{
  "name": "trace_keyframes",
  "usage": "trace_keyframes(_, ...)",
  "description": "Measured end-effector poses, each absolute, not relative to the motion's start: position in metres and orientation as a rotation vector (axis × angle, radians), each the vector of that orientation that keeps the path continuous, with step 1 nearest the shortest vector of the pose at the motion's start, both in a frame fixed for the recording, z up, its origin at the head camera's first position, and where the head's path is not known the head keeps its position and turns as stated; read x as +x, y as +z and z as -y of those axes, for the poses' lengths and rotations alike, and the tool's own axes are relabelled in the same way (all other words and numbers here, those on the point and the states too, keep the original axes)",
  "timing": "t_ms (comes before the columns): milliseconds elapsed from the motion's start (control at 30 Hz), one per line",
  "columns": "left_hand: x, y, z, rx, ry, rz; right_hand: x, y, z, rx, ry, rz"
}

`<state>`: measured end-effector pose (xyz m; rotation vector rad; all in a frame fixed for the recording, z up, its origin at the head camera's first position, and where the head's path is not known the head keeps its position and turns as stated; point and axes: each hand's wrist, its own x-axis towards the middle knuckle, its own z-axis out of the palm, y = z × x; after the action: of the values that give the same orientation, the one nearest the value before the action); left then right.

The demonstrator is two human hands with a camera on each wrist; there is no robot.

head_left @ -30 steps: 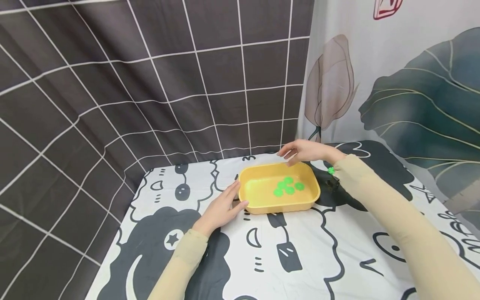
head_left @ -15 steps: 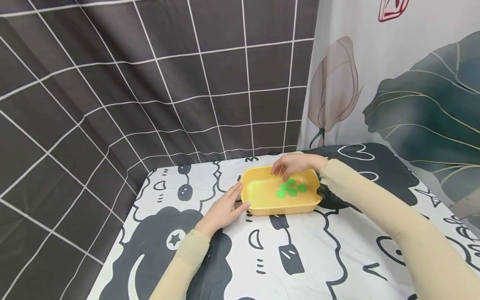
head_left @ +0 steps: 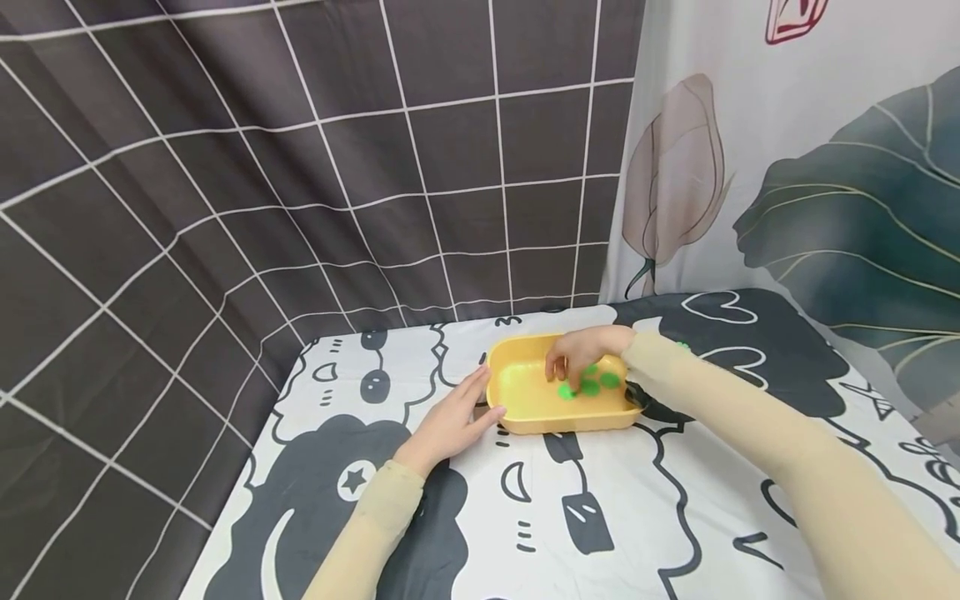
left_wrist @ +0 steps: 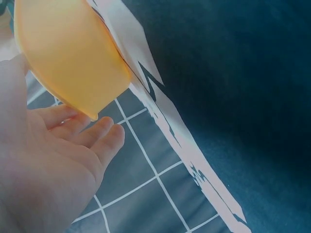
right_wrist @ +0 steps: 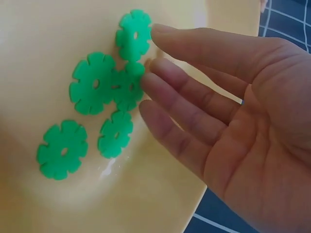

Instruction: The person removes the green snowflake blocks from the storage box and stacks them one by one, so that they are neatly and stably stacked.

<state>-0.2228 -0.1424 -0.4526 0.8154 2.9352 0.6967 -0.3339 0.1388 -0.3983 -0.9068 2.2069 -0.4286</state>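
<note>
A yellow plastic tray [head_left: 521, 400] lies on the cloth. My left hand [head_left: 448, 421] rests at its left end, fingers fairly straight, thumb near the front corner; in the left wrist view, the fingers [left_wrist: 104, 138] touch or lie just beside the tray's rim [left_wrist: 77, 63]. Several green notched plastic discs [head_left: 590, 388] lie in the tray's right half. My right hand [head_left: 585, 350] reaches down into the tray over them. From the right wrist, its thumb and fingertips are beside the nearest disc [right_wrist: 133, 36], slightly bent and parted, with nothing seen between them.
Behind my right forearm, a small green piece [head_left: 682, 345] shows on the cloth. A black object [head_left: 637, 395] by the tray's right end is partly hidden. The cartoon-print cloth [head_left: 630, 500] covers the surface; a dark grid curtain [head_left: 420, 167] hangs behind.
My right hand has come down from above the tray's back rim to the discs inside. My left hand keeps its place at the tray. The view has shifted slightly.
</note>
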Motion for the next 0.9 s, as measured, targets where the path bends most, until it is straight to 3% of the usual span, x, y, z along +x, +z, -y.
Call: trace_keyframes(900, -0.221, -0.452, 0.141, 0.825, 0.708, -2.939, -0.335, -0.408, -0.125, -0.791, -0.214, -2.247)
